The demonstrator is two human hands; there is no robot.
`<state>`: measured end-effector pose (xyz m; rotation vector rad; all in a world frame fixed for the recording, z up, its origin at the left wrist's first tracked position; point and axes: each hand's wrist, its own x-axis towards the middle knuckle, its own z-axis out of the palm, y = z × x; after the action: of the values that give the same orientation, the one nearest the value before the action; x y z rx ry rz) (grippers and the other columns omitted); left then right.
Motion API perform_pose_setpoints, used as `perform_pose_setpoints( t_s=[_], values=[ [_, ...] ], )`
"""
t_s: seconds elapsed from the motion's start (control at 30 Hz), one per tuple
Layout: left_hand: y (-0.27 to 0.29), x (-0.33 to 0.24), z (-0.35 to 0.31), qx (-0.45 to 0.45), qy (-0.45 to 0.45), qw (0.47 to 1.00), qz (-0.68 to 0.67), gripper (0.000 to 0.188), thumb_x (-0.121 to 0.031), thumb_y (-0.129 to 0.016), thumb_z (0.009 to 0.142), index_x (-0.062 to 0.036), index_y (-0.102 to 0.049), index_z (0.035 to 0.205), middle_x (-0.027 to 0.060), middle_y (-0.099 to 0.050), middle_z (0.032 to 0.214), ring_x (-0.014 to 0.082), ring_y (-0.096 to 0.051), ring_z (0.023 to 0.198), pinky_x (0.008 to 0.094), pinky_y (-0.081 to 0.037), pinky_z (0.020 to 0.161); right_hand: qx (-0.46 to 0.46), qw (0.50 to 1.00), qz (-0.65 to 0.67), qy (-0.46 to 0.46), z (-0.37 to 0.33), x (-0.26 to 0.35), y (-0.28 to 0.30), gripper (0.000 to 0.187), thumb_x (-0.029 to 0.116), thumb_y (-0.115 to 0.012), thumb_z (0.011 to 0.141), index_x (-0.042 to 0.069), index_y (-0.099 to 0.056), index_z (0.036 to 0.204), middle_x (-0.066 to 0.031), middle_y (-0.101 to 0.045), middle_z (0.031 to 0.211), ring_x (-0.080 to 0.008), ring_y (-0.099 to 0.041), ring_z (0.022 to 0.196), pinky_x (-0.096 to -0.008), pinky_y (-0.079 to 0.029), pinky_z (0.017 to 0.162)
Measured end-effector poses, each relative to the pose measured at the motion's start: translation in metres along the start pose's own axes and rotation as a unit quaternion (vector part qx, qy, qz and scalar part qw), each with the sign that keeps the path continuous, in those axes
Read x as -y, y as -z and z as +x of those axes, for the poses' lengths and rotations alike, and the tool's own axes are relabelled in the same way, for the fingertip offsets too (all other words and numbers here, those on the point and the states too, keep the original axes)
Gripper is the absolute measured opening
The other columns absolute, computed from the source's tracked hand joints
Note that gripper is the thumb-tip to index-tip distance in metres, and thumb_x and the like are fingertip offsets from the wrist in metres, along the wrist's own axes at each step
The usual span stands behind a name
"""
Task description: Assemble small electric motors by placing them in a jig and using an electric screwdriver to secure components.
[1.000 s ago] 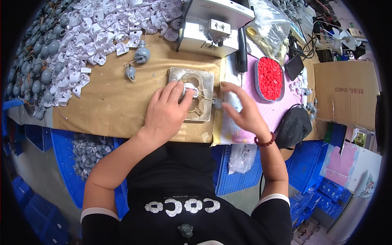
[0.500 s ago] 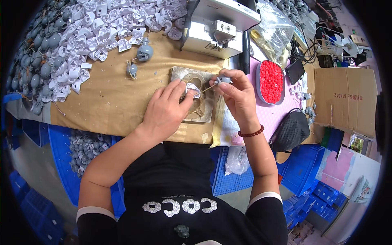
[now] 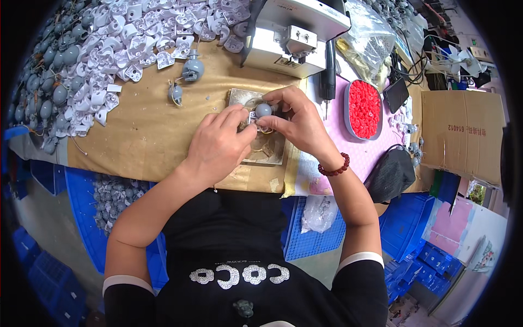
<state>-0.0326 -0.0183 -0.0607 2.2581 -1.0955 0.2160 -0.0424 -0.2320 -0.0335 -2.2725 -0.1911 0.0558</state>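
On the brown-covered table lies a metal jig plate (image 3: 267,158) with shaped recesses. A white plastic housing (image 3: 252,117) sits over it, mostly hidden by my fingers. My left hand (image 3: 220,139) is closed on the housing's left side, fingertips pressed against it. From the right, my right hand (image 3: 298,120) pinches a small grey ball-shaped part (image 3: 263,110) between thumb and forefinger, right at the housing. A thin wire loops below the grey part. Whether that part is seated in the housing I cannot tell.
White housings (image 3: 131,43) pile up at the back left beside grey ball parts (image 3: 60,92). Two grey parts (image 3: 193,70) lie behind the jig. A metal machine (image 3: 289,43) stands at the back, with an upright screwdriver (image 3: 328,76) and a tray of red pieces (image 3: 363,111) to its right.
My right hand has moved left, bringing the grey part from beside the jig onto the white housing. My left hand has stayed nearly in place. The screwdriver's tip now shows.
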Motion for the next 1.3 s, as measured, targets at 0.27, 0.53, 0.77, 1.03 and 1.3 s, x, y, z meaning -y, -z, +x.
perform_pose_setpoints(
  t_s=[0.27, 0.53, 0.77, 1.03, 1.3],
  values=[
    [0.004, -0.009, 0.029, 0.032, 0.076, 0.997, -0.010, 0.035, -0.008, -0.074, 0.075, -0.0064, -0.062, 0.108, 0.0099, -0.059, 0.099, 0.0295, -0.057, 0.097, 0.0412, -0.049, 0.082, -0.061, 0.995, 0.079, 0.012, -0.002, -0.002, -0.003, 0.044, 0.013, -0.082, 0.077, 0.004, -0.063, 0.116, -0.0090, -0.063, 0.097, -0.0216, -0.061, 0.083, -0.0331, -0.051, 0.074],
    [-0.001, -0.009, 0.032, 0.025, 0.065, 0.997, -0.021, 0.035, -0.007, -0.075, 0.074, -0.0054, -0.063, 0.106, 0.0095, -0.058, 0.095, 0.0295, -0.057, 0.093, 0.0408, -0.049, 0.080, -0.216, 0.929, -0.296, -0.050, 0.060, -0.107, 0.071, 0.049, 0.017, -0.067, 0.086, -0.004, -0.055, 0.128, -0.0285, -0.066, 0.110, -0.0423, -0.066, 0.094, -0.0463, -0.053, 0.080],
    [-0.003, -0.004, 0.029, 0.007, 0.061, 0.997, -0.038, 0.033, -0.008, -0.074, 0.075, -0.0051, -0.064, 0.106, 0.0096, -0.058, 0.095, 0.0293, -0.057, 0.093, 0.0407, -0.049, 0.079, -0.370, 0.921, 0.019, -0.121, 0.063, -0.085, 0.082, 0.063, 0.020, -0.082, 0.074, -0.006, -0.056, 0.125, -0.0127, -0.067, 0.099, -0.0162, -0.065, 0.085, -0.0287, -0.053, 0.076],
    [0.002, -0.007, 0.030, 0.011, 0.079, 0.995, -0.060, 0.035, -0.009, -0.074, 0.074, -0.0054, -0.064, 0.107, 0.0099, -0.058, 0.095, 0.0314, -0.056, 0.094, 0.0422, -0.049, 0.078, -0.319, 0.864, 0.315, 0.226, 0.054, 0.051, 0.095, 0.051, -0.002, -0.063, 0.090, -0.004, -0.038, 0.135, -0.0142, -0.063, 0.087, -0.0210, -0.064, 0.077, -0.0454, -0.058, 0.080],
    [-0.003, -0.005, 0.030, -0.002, 0.078, 0.995, -0.059, 0.033, -0.010, -0.074, 0.075, -0.0049, -0.064, 0.105, 0.0116, -0.059, 0.096, 0.0323, -0.056, 0.095, 0.0428, -0.049, 0.079, -0.321, 0.884, 0.325, 0.100, 0.103, 0.054, 0.059, 0.014, 0.003, -0.069, 0.088, -0.003, -0.063, 0.099, -0.0032, -0.062, 0.069, -0.0116, -0.061, 0.060, -0.0260, -0.049, 0.058]
  ],
)
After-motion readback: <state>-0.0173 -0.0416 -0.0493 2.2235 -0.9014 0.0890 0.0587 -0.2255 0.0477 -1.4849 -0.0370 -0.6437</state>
